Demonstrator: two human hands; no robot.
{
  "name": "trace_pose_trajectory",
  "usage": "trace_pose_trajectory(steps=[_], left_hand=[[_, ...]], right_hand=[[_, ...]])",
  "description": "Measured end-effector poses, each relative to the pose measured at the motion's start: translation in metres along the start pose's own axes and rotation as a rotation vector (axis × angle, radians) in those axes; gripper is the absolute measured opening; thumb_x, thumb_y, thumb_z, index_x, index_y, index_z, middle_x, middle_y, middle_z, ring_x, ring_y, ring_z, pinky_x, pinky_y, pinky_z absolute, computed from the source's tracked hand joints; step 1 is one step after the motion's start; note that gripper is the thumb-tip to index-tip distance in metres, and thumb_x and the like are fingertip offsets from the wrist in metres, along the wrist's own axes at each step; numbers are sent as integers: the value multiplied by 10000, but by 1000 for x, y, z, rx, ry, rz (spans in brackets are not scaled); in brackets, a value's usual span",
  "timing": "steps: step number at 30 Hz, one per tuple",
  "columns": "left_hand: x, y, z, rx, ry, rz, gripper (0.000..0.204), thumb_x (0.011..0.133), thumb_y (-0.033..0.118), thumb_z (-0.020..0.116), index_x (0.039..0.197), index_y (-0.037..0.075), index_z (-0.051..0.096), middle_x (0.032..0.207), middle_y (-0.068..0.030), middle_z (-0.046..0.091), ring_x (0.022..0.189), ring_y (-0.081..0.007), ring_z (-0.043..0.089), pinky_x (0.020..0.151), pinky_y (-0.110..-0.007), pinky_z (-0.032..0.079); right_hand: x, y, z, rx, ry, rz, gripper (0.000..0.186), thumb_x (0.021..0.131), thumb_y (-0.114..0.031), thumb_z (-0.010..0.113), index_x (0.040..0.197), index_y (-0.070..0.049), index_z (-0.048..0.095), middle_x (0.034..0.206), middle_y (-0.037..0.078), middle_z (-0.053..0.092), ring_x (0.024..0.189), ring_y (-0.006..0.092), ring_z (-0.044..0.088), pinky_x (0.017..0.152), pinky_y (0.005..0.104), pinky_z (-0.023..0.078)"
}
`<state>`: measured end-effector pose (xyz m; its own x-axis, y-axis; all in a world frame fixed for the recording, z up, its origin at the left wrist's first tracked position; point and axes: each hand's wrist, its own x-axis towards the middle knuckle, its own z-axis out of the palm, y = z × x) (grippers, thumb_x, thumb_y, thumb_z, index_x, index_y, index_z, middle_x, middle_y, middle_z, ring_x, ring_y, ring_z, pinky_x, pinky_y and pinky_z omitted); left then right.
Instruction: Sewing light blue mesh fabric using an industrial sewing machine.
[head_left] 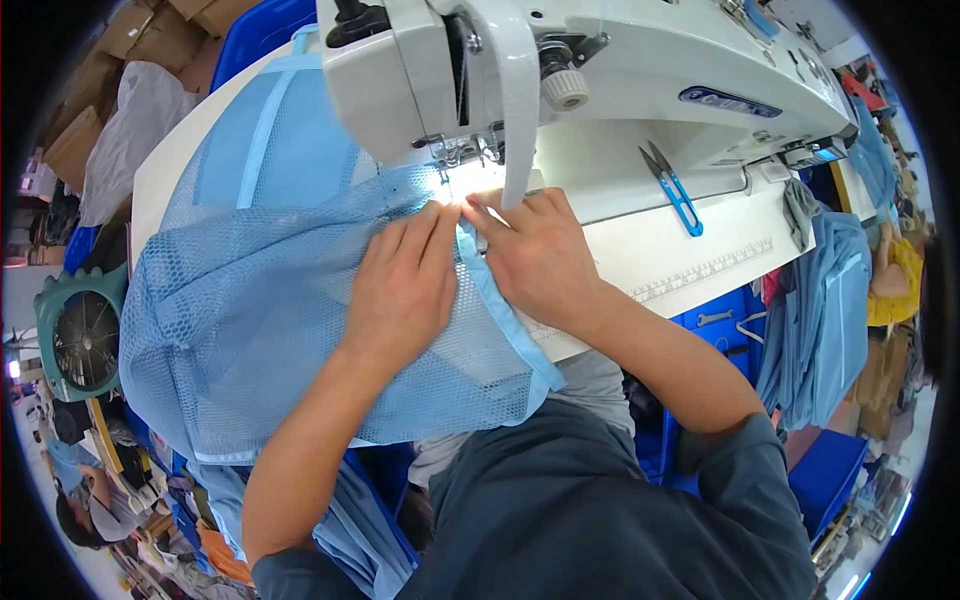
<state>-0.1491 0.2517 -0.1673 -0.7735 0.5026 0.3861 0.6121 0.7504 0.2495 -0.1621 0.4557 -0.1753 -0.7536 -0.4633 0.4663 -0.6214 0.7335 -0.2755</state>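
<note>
Light blue mesh fabric (270, 310) spreads over the sewing table and drapes off its near left edge. A plain light blue binding strip (503, 318) runs along its right side up to the lit needle area of a white sewing machine (620, 70). My left hand (405, 285) lies on the mesh, fingers stretched toward the presser foot (462, 152). Just right of it, my right hand (540, 255) has its fingers bent and closed on the binding strip's upper end. Glare and my fingertips partly hide the fabric under the needle.
Blue-handled thread snips (682, 205) lie on the machine bed, above a printed ruler scale (705, 272) on the table. A green fan (85, 335) stands at left. Blue garments (820, 320) hang at right, near a blue bin (828, 480). Other people work at both sides.
</note>
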Motion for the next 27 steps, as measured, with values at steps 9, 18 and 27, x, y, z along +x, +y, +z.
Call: trace_pose_trajectory(steps=[9, 18, 27], left_hand=[[5, -2, 7, 38, -68, -9, 573, 857, 53, 667, 1418, -5, 564, 1429, -150, 568, 1242, -332, 563, 1020, -464, 472], [-13, -25, 12, 176, -143, 22, 600, 928, 101, 529, 1520, 12, 486, 1542, -222, 494, 1310, -477, 492, 1138, -567, 376], [-6, -38, 20, 189, -182, 113, 581, 1007, 195, 466, 1551, -8, 457, 1584, -224, 464, 1363, -462, 454, 1162, -593, 342]], right_hand=[[4, 7, -1, 73, 52, 34, 335, 818, -72, 683, 1145, -17, 725, 1170, 74, 710, 1120, 267, 621, 976, 403, 457], [3, -2, 33, 10, -84, 25, 297, 845, -221, 615, 1044, -19, 702, 1091, 81, 668, 1093, 258, 601, 946, 395, 458], [-36, -9, -53, 500, -23, 379, 253, 980, -219, 648, 1134, -23, 695, 1333, 147, 644, 1277, 291, 532, 1083, 448, 401]])
